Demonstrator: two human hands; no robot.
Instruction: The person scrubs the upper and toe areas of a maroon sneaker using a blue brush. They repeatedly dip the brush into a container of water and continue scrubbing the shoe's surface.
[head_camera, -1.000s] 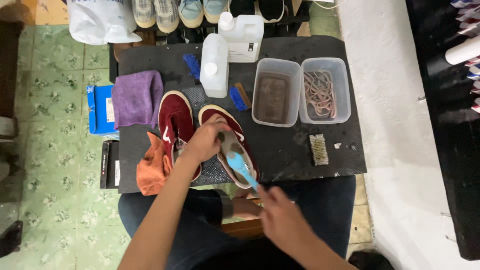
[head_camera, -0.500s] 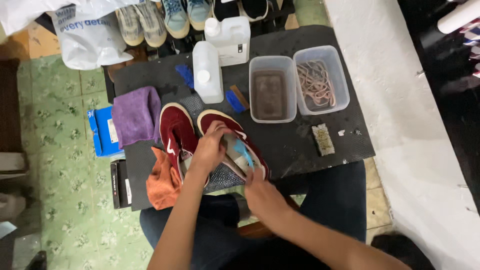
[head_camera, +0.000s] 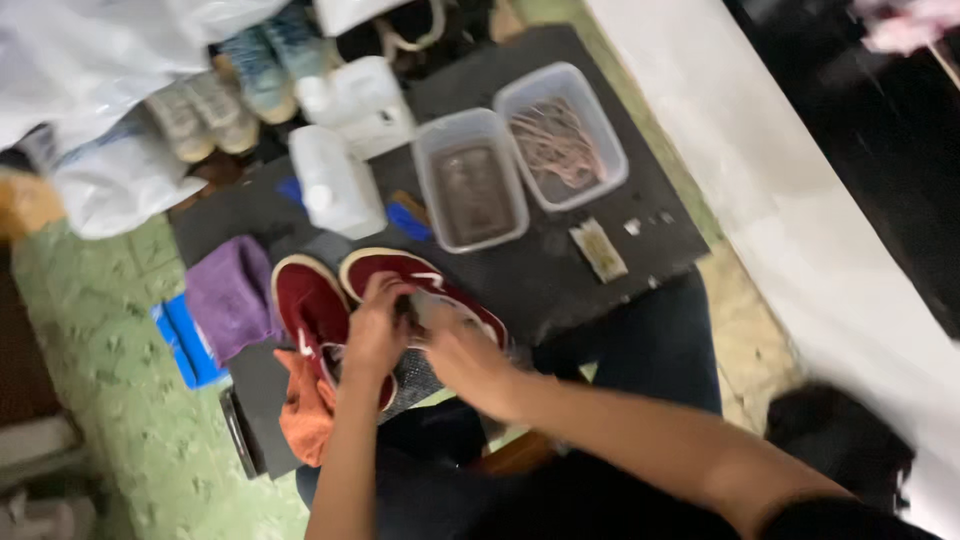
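Blur throughout — left hand gripping right-side red shoe, right hand over its opening, grip unclear.

Your hands are crowded over the right-hand red shoe, hemmed left by the second red shoe and orange cloth. Beyond, white bottles and two plastic tubs block the far side. Open table lies right of the shoes, save a small brush.

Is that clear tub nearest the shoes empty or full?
Not empty: the clear tub holds murky brown liquid, beside another tub holding pinkish laces.
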